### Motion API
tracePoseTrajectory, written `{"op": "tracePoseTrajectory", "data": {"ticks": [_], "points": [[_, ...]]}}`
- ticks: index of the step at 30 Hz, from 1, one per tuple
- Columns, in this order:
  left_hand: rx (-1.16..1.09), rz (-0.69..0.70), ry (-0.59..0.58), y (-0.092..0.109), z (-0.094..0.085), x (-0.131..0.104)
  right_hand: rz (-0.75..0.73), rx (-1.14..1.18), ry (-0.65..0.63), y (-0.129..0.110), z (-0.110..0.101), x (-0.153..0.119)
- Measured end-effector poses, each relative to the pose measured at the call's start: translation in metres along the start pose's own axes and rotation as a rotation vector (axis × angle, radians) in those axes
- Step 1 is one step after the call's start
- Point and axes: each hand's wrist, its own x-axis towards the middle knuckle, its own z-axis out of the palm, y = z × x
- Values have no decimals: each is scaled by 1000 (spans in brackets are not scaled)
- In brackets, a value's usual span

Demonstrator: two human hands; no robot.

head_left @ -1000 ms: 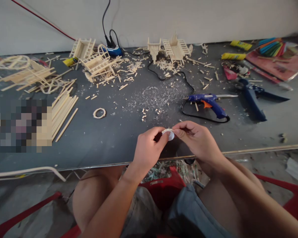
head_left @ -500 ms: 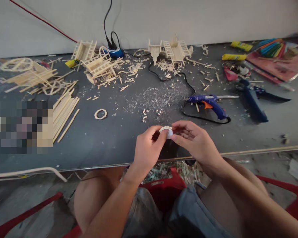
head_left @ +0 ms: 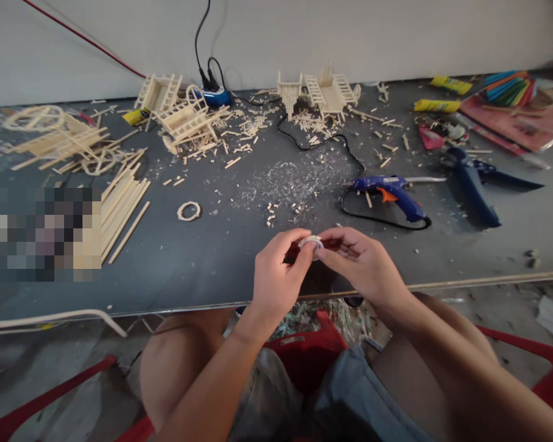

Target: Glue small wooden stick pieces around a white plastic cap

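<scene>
Our left hand (head_left: 276, 270) pinches the small white disc (head_left: 310, 239) and our right hand (head_left: 373, 264) its opposite edge, giving it 2-sided support, nearer us and left of the glue gun (head_left: 378, 183).

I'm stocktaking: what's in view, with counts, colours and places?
Disc: one, white, in hand
Ring: one, pale, left
Glue gun: one, blue, right
Handled tool: one, dark blue, right
Tubes: three, yellow, back
Stick models: several, pale, back
Loose sticks: many, pale, left
Offcuts: many, pale, scattered
Flat sticks: several, multicoloured, back right
Packet: one, red, back right
Plug block: one, blue, back
Cables: several, black, red, back
Table: one, grey, centre
Chair: at least one, red, below
Legs: two, grey shorts, below
Left hand: one, at disc
Right hand: one, at disc
</scene>
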Motion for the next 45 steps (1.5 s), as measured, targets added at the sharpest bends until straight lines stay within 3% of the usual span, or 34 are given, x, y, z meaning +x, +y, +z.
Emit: {"op": "tracePoseTrajectory", "data": {"ticks": [11,45], "points": [[17,69,40,-1,1,0,-150,-27,37,3,3,-2],[59,118,-8,2,-3,-1,-110,-67,31,2,1,-4]]}}
